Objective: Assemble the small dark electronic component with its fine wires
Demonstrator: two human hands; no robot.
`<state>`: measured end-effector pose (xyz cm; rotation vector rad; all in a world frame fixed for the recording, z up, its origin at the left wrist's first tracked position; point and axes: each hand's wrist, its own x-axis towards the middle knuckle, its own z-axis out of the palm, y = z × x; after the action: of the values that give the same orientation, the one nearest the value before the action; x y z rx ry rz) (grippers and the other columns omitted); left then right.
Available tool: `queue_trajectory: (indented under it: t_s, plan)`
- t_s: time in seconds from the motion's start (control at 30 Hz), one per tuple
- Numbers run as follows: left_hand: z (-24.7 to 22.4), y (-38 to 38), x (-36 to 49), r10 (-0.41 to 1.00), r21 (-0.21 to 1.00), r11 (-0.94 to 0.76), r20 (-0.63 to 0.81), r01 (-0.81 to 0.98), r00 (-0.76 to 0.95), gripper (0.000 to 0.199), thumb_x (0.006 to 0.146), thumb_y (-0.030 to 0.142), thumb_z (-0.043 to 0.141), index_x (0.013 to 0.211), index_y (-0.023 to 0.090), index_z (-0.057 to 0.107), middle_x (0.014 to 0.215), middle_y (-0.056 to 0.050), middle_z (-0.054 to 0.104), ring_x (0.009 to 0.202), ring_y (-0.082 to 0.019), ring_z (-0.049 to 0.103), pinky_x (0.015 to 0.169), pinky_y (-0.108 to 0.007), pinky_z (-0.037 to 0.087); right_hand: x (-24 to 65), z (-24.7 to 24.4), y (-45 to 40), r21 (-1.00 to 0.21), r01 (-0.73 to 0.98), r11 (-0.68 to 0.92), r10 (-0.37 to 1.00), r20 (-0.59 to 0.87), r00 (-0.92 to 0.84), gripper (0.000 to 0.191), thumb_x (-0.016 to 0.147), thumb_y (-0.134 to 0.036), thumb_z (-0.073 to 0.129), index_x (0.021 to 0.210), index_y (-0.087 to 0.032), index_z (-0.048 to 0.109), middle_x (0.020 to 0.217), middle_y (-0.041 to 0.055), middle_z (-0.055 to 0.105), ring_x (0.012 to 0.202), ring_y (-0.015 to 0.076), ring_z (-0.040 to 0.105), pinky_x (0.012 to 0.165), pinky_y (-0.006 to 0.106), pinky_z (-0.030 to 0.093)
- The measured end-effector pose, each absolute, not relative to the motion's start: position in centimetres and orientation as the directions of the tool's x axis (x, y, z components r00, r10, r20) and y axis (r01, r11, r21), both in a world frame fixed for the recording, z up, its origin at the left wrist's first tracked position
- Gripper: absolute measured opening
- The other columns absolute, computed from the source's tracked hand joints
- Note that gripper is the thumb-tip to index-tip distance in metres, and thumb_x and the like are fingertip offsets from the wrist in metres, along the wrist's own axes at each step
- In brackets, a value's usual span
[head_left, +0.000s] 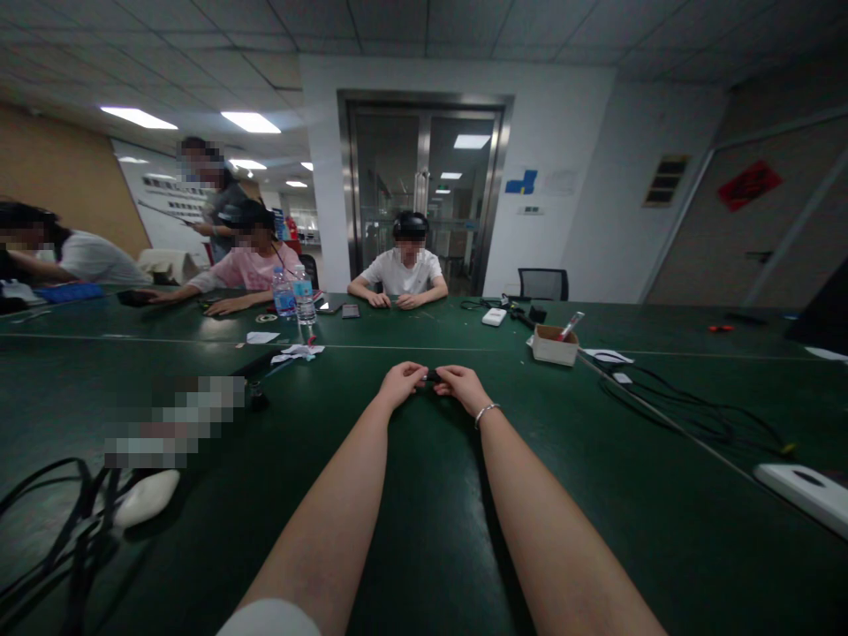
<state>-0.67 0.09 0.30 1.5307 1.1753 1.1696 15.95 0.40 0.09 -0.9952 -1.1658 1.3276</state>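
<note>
Both my arms reach forward over the dark green table [424, 495]. My left hand [401, 385] and my right hand [462, 389] meet near the middle of the view. Between their fingertips is a small black object [432, 375], pinched from both sides; its kind is too small to make out. A lighter bit shows at its left end, by my left fingers. A silver bracelet [486, 415] circles my right wrist.
To the left lie a white computer mouse [147, 497] and black cables [79, 521]. Water bottles [304, 299] stand farther back. A small box [555, 345] and more cables [695, 406] are on the right. Opposite sits a person [404, 265]; others are at the left.
</note>
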Motion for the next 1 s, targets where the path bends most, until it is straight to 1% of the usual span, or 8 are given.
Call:
queue_trajectory:
  t_s: [0.1,0.27,0.43,0.6,0.67,0.8,0.9,1.0]
  plan:
    - [0.13,0.25,-0.68,0.979,0.961,-0.192,0.171,0.200,0.114,0.026,0.078,0.034,0.061,0.095,0.013,0.063,0.092,-0.010,0.067,0.071,-0.014,0.063,0.055,-0.022,0.043,15.89,0.09,0.40,-0.983,-0.182,0.037,0.994,0.055,-0.095,0.008,0.078,-0.013,0.067,0.084,-0.009,0.063,0.064,0.0050,0.068,0.048,0.0098,0.063,0.046,0.016,0.054]
    - [0.12,0.32,-0.72,0.968,0.956,-0.235,0.213,0.177,0.134,0.029,0.074,0.032,0.066,0.098,0.015,0.063,0.097,-0.010,0.067,0.080,-0.015,0.063,0.056,-0.020,0.044,15.85,0.08,0.39,-0.985,-0.169,0.041,0.995,0.055,-0.078,0.006,0.079,-0.013,0.066,0.083,-0.009,0.063,0.061,0.0038,0.067,0.046,0.0095,0.062,0.045,0.016,0.054]
    - [-0.02,0.63,-0.59,0.985,0.961,-0.154,0.132,0.230,0.107,0.028,0.083,0.038,0.054,0.095,0.013,0.062,0.088,-0.009,0.068,0.065,-0.012,0.062,0.052,-0.020,0.042,15.84,0.07,0.46,-0.985,-0.170,0.039,0.995,0.053,-0.083,0.006,0.079,-0.013,0.066,0.083,-0.010,0.063,0.062,0.0035,0.067,0.046,0.0093,0.063,0.044,0.016,0.053]
    - [-0.18,0.67,-0.79,0.968,0.945,-0.239,0.212,0.225,0.138,0.030,0.074,0.033,0.066,0.099,0.016,0.064,0.097,-0.009,0.068,0.079,-0.015,0.062,0.057,-0.021,0.045,15.87,0.10,0.40,-0.985,-0.165,0.042,0.995,0.057,-0.087,0.008,0.079,-0.014,0.066,0.085,-0.009,0.063,0.061,0.0038,0.066,0.046,0.0089,0.063,0.045,0.015,0.054]
    - [-0.21,0.71,-0.78,0.971,0.954,-0.221,0.197,0.201,0.133,0.032,0.075,0.037,0.065,0.099,0.016,0.063,0.098,-0.009,0.067,0.079,-0.015,0.062,0.057,-0.021,0.045,15.90,0.14,0.33,-0.985,-0.168,0.041,0.994,0.058,-0.095,0.009,0.079,-0.015,0.066,0.085,-0.009,0.062,0.061,0.0038,0.067,0.046,0.0091,0.063,0.046,0.016,0.054]
    - [-0.47,1.05,-0.63,0.991,0.949,-0.133,0.121,0.287,0.060,0.040,0.083,0.050,0.048,0.090,0.014,0.064,0.076,-0.007,0.067,0.063,-0.013,0.060,0.051,-0.021,0.041,15.99,0.10,0.32,-0.984,-0.169,0.046,0.993,0.063,-0.099,0.009,0.079,-0.015,0.066,0.085,-0.009,0.062,0.061,0.0044,0.067,0.047,0.0094,0.063,0.046,0.016,0.054]
    - [-0.68,1.11,-0.71,0.986,0.926,-0.167,0.155,0.338,0.062,0.033,0.082,0.045,0.053,0.088,0.015,0.065,0.070,-0.004,0.065,0.060,-0.012,0.057,0.051,-0.021,0.040,16.01,-0.04,0.51,-0.985,-0.166,0.052,0.993,0.068,-0.092,0.009,0.078,-0.014,0.067,0.084,-0.009,0.063,0.061,0.0040,0.066,0.047,0.0097,0.063,0.045,0.016,0.054]
    - [-0.63,0.72,-1.02,0.974,0.944,-0.221,0.204,0.244,0.096,0.026,0.076,0.034,0.064,0.093,0.015,0.063,0.084,-0.006,0.067,0.069,-0.012,0.059,0.058,-0.021,0.044,15.96,-0.15,0.71,-0.988,-0.150,0.046,0.994,0.061,-0.095,0.009,0.078,-0.014,0.067,0.084,-0.009,0.063,0.060,0.0036,0.066,0.047,0.0101,0.063,0.045,0.016,0.054]
